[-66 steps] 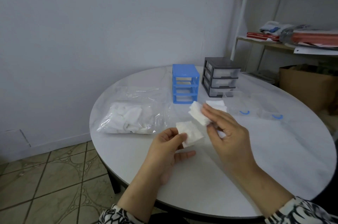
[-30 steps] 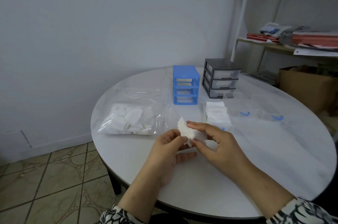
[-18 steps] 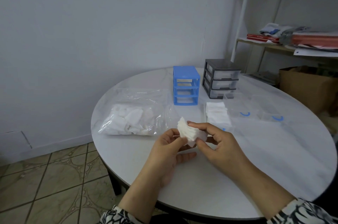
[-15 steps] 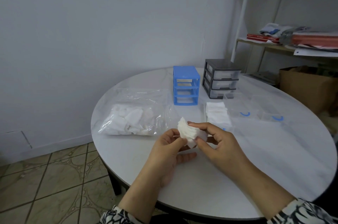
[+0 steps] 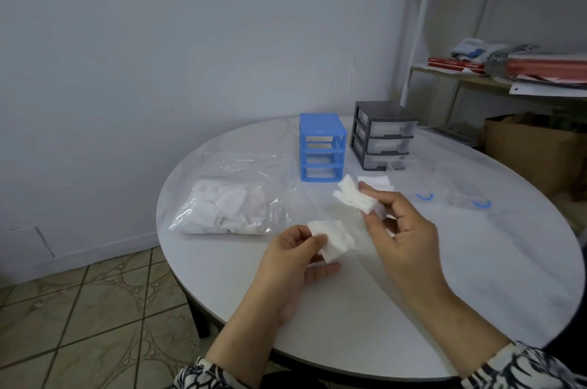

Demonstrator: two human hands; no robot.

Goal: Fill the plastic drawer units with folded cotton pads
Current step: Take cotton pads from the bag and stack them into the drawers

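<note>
Head camera view, nearest first: I see my left hand (image 5: 290, 264) above the near part of the round white worktop (image 5: 476, 293), thumb and curled fingers pinching one square white cotton pad (image 5: 333, 237) by its left edge. My right hand (image 5: 401, 241) is up just beyond and right of it, thumb and forefinger gripping a small fanned stack of white cotton pads (image 5: 352, 198), the other fingers loosely bent. The two hands are apart, and the single pad does not touch the stack.

Left of the hands, a clear plastic bag (image 5: 228, 201) full of white pads lies flat on the worktop. Right behind the held stack I can make out another pile of white pads (image 5: 376, 181) lying on the worktop. Right of that pile sit two loose clear drawers with blue handles (image 5: 460, 198); whether they hold anything, I cannot tell.

Farther back stands the blue plastic three-tier drawer frame (image 5: 321, 147), its slots open at the front. Just right of it is the dark grey plastic drawer unit (image 5: 382, 134) with clear drawers in its tiers.
</note>
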